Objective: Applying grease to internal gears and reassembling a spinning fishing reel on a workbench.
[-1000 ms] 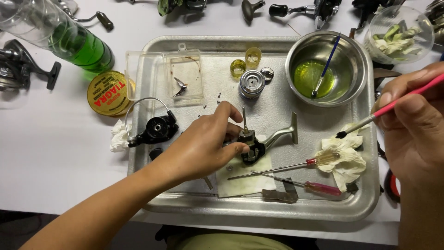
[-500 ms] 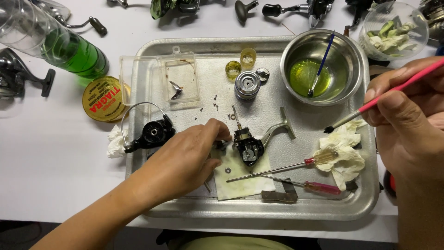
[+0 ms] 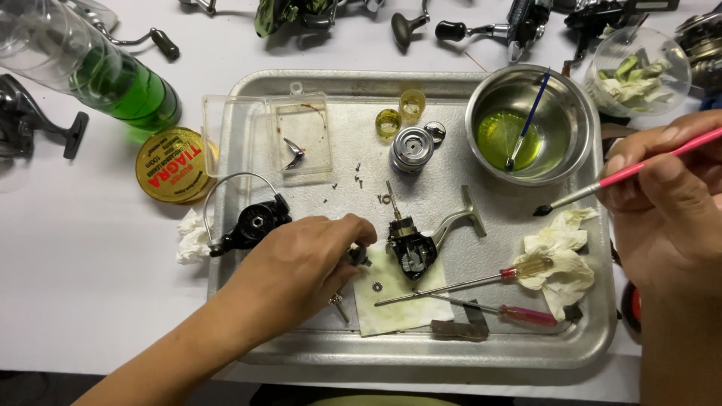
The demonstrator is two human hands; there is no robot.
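An opened black fishing reel body point(image 3: 411, 249) with a silver foot lies in the middle of a metal tray point(image 3: 301, 353), half on a stained paper square point(image 3: 398, 304). My left hand point(image 3: 301, 267) rests just left of it, fingertips pinched on a small dark part point(image 3: 359, 257). My right hand point(image 3: 665, 203) hovers at the tray's right edge, holding a pink-handled brush point(image 3: 602, 184) whose dark tip points at a crumpled tissue point(image 3: 558, 259).
A steel bowl point(image 3: 575, 120) of yellow-green liquid holds a blue brush. Two screwdrivers point(image 3: 481, 297), a silver spool point(image 3: 412, 148), a black rotor with bail point(image 3: 252, 223), a clear box point(image 3: 301, 135), loose screws, a green bottle point(image 3: 128, 90), a yellow tin point(image 3: 169, 164) and other reels surround.
My left hand has slid left off the reel body, which now lies uncovered. My right hand with the brush has stayed near the tray's right edge.
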